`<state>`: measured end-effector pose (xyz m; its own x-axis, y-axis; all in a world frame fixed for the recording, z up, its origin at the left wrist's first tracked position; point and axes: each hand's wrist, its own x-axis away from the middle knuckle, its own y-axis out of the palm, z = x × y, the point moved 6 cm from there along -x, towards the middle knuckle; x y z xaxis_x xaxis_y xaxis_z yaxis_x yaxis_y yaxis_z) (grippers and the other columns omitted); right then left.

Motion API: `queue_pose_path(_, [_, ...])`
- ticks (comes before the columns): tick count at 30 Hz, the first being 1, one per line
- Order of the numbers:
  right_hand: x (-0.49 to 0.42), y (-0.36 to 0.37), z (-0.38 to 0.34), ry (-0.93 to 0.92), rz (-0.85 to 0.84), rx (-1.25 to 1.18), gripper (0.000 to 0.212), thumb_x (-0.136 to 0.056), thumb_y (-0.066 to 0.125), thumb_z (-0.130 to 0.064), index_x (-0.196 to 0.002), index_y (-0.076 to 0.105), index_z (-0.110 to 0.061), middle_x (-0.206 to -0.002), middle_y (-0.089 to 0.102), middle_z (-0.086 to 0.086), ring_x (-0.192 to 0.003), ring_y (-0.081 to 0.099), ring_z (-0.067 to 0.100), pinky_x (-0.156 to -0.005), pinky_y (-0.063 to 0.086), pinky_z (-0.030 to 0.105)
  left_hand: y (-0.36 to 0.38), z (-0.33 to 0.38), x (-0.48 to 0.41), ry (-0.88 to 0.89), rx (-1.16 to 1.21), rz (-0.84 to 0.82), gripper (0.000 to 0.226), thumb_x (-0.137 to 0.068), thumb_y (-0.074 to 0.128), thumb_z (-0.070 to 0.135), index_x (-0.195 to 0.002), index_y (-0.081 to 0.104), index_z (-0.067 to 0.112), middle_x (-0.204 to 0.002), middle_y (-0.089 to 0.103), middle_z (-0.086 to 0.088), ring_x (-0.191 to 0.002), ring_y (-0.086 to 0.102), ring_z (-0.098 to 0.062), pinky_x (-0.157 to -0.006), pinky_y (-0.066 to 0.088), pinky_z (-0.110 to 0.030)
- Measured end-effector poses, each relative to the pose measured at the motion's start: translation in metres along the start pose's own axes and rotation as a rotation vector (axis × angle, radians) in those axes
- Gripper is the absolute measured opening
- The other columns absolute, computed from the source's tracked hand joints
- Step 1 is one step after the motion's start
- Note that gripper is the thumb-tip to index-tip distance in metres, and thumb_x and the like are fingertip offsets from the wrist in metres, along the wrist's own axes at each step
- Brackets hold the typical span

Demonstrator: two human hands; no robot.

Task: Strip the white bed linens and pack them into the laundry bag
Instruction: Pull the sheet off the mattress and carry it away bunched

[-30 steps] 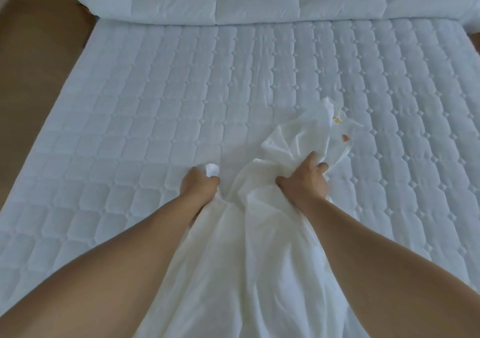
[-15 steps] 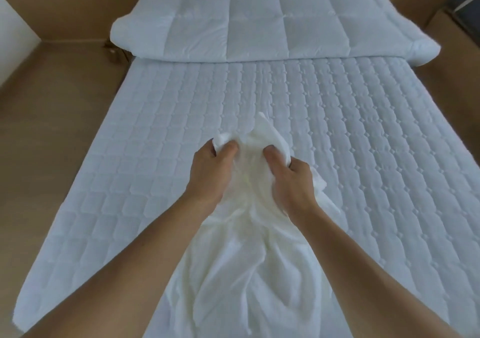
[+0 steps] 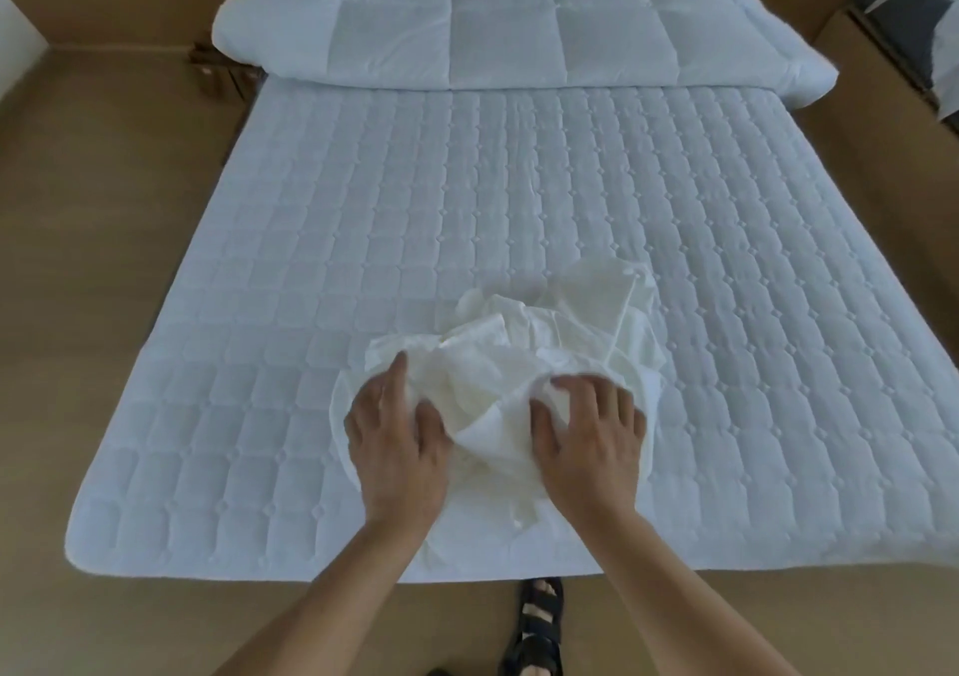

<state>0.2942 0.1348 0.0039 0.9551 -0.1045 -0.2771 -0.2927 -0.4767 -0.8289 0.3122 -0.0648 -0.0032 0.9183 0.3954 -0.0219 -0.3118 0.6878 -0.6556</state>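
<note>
1. Black sandal [image 3: 537, 623] stands on the floor at the lower edge of the frame.
2. Left hand [image 3: 397, 447] and right hand [image 3: 591, 442] lie splayed on the white sheet [image 3: 545, 343], each grip wide and pressing, not clutching. The right fingers are blurred.
3. Half a second ago both fists pinched the sheet. Now it sits as a crumpled heap, low centre on the quilted mattress pad [image 3: 467, 198], probably ready for bagging.
4. A duvet [image 3: 498, 26] lies bunched across the top.
5. No laundry bag shows, and the dark items at upper right are cut off.
</note>
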Motion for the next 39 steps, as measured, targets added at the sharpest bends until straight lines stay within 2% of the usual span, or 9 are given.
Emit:
queue_pose_path(3, [-0.01, 0.025, -0.01, -0.171, -0.147, 0.098, 0.08, -0.09, 0.035, -0.072, -0.158, 0.016, -0.035, -0.163, 0.018, 0.005, -0.153, 0.009, 0.031, -0.118, 0.012, 0.055, 0.023, 0.006, -0.001, 0.0, -0.122, -0.136, 0.081, -0.085, -0.003, 0.081, -0.156, 0.011, 0.045, -0.166, -0.005, 0.001, -0.152, -0.012, -0.023, -0.118, 0.007, -0.054])
queue_pose_path(5, [-0.017, 0.053, 0.013, -0.098, -0.334, 0.183, 0.099, -0.078, 0.024, -0.09, -0.154, -0.02, -0.043, -0.165, -0.025, -0.001, -0.151, -0.027, 0.027, -0.117, -0.002, 0.065, 0.048, -0.018, -0.005, -0.116, -0.299, -0.275, 0.091, -0.072, -0.008, 0.09, -0.152, -0.017, 0.048, -0.161, -0.03, 0.004, -0.147, -0.032, -0.026, -0.116, 0.003, -0.065])
queue_pose_path(8, [-0.029, 0.083, 0.056, 0.085, -0.463, 0.267, 0.127, -0.058, 0.038, -0.101, -0.147, -0.034, -0.045, -0.157, -0.042, -0.004, -0.143, -0.042, 0.027, -0.113, -0.001, 0.074, 0.073, -0.06, -0.012, -0.289, -0.475, -0.378, 0.109, -0.062, 0.011, 0.093, -0.147, -0.034, 0.04, -0.154, -0.044, -0.004, -0.143, -0.038, -0.035, -0.114, 0.005, -0.071])
queue_pose_path(13, [-0.043, 0.128, 0.094, 0.332, -0.625, 0.22, 0.152, -0.029, 0.043, -0.108, -0.141, -0.041, -0.047, -0.155, -0.045, -0.003, -0.145, -0.037, 0.032, -0.106, 0.004, 0.08, 0.1, -0.097, -0.025, -0.558, -0.295, -0.352, 0.142, -0.035, 0.036, 0.1, -0.141, -0.039, 0.044, -0.157, -0.038, -0.003, -0.147, -0.029, -0.034, -0.109, 0.013, -0.074])
queue_pose_path(16, [-0.051, 0.146, 0.105, 0.462, -0.699, 0.147, 0.161, -0.017, 0.05, -0.106, -0.142, -0.035, -0.051, -0.155, -0.039, -0.009, -0.15, -0.026, 0.031, -0.106, 0.022, 0.077, 0.11, -0.111, -0.038, -0.685, -0.178, -0.371, 0.152, -0.024, 0.049, 0.099, -0.14, -0.036, 0.05, -0.16, -0.031, 0.0, -0.148, -0.024, -0.032, -0.11, 0.012, -0.074])
queue_pose_path(24, [-0.069, 0.148, 0.116, 0.576, -0.808, -0.043, 0.153, -0.026, 0.071, -0.09, -0.154, 0.0, -0.045, -0.147, 0.038, 0.005, -0.131, 0.047, 0.031, -0.103, 0.043, 0.04, 0.108, -0.107, -0.066, -0.66, -0.045, -0.367, 0.156, -0.023, 0.071, 0.091, -0.151, -0.01, 0.053, -0.151, 0.034, -0.012, -0.133, 0.043, -0.036, -0.103, 0.044, -0.049])
queue_pose_path(28, [-0.075, 0.126, 0.106, 0.641, -0.709, -0.383, 0.106, -0.038, 0.083, -0.071, -0.134, 0.043, -0.051, -0.116, 0.062, -0.022, -0.111, 0.062, 0.014, -0.088, 0.05, 0.033, 0.106, -0.048, -0.096, -0.42, 0.053, -0.402, 0.136, -0.038, 0.078, 0.078, -0.153, 0.011, 0.05, -0.149, 0.047, 0.008, -0.133, 0.05, -0.021, -0.103, 0.046, -0.043])
queue_pose_path(34, [-0.086, 0.11, 0.107, 0.705, -0.29, -0.592, 0.096, -0.055, 0.083, -0.066, -0.139, 0.037, -0.055, -0.127, 0.053, -0.023, -0.113, 0.056, 0.008, -0.091, 0.044, 0.032, 0.123, 0.044, -0.152, 0.123, -0.282, -0.29, 0.113, -0.053, 0.066, 0.074, -0.147, 0.008, 0.052, -0.128, 0.05, 0.006, -0.11, 0.057, -0.019, -0.075, 0.043, -0.034])
queue_pose_path(39, [-0.089, 0.126, 0.122, 0.583, -0.621, -0.361, 0.102, -0.084, 0.071, -0.047, -0.16, 0.005, -0.03, -0.156, 0.028, 0.006, -0.141, 0.032, 0.028, -0.109, 0.034, 0.04, 0.168, 0.034, -0.121, 0.284, -0.766, -0.278, 0.099, -0.08, 0.069, 0.043, -0.15, -0.001, 0.035, -0.14, 0.042, -0.008, -0.11, 0.052, -0.03, -0.079, 0.046, -0.04])
